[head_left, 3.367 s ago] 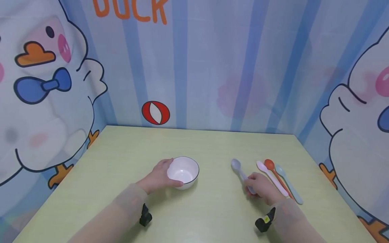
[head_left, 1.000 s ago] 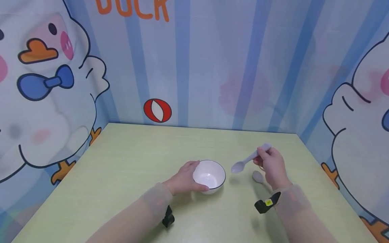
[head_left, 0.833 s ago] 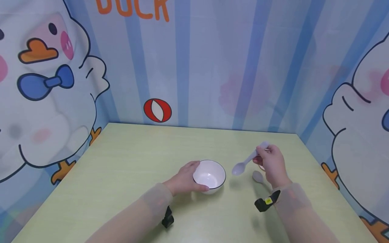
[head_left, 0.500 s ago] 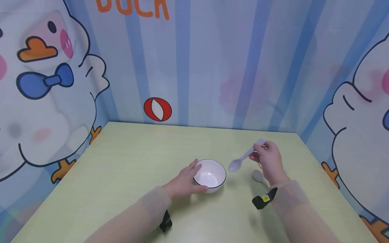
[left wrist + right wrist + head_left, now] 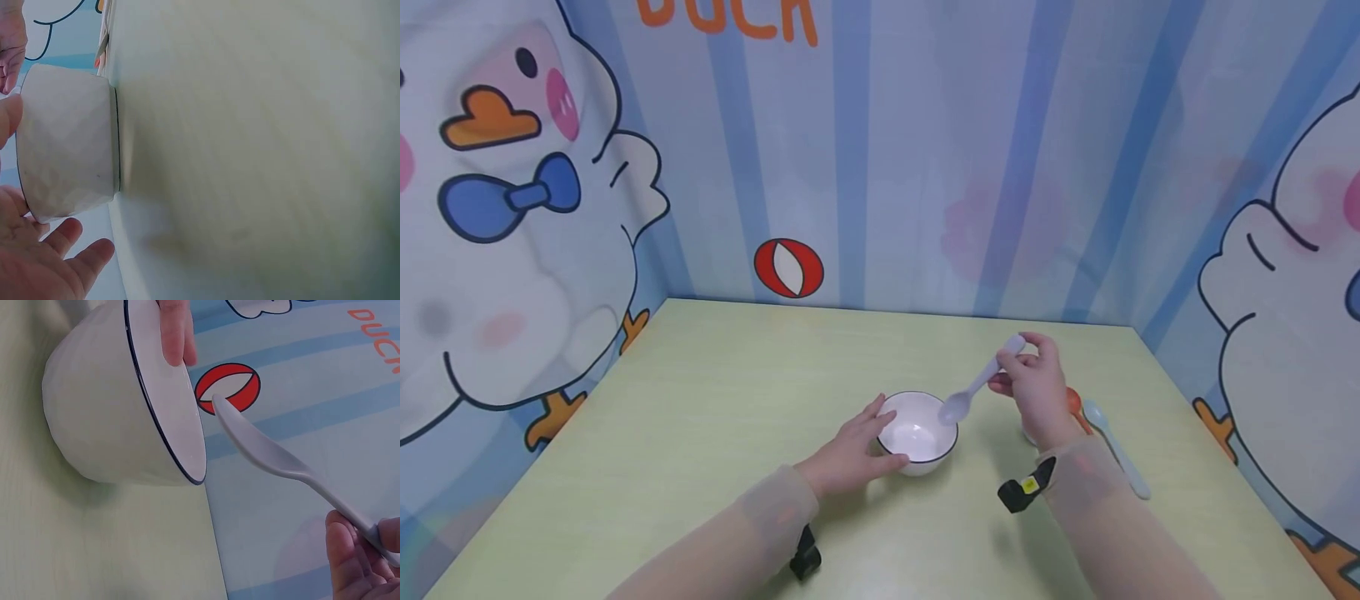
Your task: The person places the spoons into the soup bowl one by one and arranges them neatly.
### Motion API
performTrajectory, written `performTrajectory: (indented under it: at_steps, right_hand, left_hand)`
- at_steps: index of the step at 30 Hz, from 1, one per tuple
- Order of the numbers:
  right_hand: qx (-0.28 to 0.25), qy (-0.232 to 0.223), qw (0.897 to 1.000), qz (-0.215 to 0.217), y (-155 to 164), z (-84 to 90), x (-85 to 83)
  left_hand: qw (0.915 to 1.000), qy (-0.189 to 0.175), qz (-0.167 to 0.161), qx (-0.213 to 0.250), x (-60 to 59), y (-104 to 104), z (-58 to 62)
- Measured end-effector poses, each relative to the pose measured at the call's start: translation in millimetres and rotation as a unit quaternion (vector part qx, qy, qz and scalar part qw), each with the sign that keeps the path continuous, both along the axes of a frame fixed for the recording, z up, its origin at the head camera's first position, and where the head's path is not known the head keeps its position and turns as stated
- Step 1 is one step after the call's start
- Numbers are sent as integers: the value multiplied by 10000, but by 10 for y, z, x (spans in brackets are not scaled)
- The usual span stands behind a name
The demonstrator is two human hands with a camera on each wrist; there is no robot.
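A white bowl (image 5: 925,468) with a dark rim stands upright on the table. My left hand (image 5: 853,454) holds it at its left side, thumb at the near rim and a finger over the edge. In the left wrist view, other fingers (image 5: 92,259) spread out beside the bowl wall. My right hand (image 5: 1036,390) pinches a lavender spoon (image 5: 981,379) by its handle, in the air. The spoon's head hangs above the bowl's right rim, tilted down to the left. In the right wrist view, the spoon (image 5: 269,453) is apart from the bowl.
Right of the right forearm lie an orange spoon (image 5: 1078,410) and a pale blue spoon (image 5: 1116,450), the orange one partly hidden. Another pale spoon (image 5: 1028,435) is almost wholly hidden beneath the right hand. A duck-print curtain (image 5: 910,150) rises behind the table (image 5: 760,358).
My right hand has lifted the lavender spoon off the table and carried it left to above the bowl. The bowl has shifted right with my left hand, whose fingers have lately spread.
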State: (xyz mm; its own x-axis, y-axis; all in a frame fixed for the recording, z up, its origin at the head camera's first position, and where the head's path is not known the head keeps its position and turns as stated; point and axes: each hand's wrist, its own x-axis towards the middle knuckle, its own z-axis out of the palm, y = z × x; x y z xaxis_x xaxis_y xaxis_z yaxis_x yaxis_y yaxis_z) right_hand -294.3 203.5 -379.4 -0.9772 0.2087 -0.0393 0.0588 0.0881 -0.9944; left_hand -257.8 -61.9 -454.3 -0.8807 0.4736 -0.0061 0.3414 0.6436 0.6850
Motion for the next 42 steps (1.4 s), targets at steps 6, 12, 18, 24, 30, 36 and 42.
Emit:
performTrajectory:
  at_steps: [6, 12, 18, 24, 30, 36, 42]
  right_hand:
    - [39, 61, 9999, 156, -100, -54, -58]
    - [36, 137, 9993, 337, -223, -152, -144]
    - [163, 68, 9977, 656, -308, -255, -218]
    - [282, -16, 9957, 885, -395, -324, -267]
    - [548, -35, 9909, 1225, -487, -358, -301]
    - [892, 4, 9829, 1611, -566, -353, -323]
    - [1260, 43, 9745, 1857, -618, -355, -346]
  left_hand:
    - [9999, -45, 6, 125, -9, -15, -13]
    - [9997, -51, 17, 234, -10, -30, -20]
    - [9997, -52, 7, 259, -23, -34, -27]
    - [9996, -9, 16, 299, -27, -32, -44]
    - [9997, -44, 41, 244, -32, -34, -42]
    - [9997, -48, 47, 237, -42, -34, -42]
    - [9997, -118, 49, 210, -40, -33, -45]
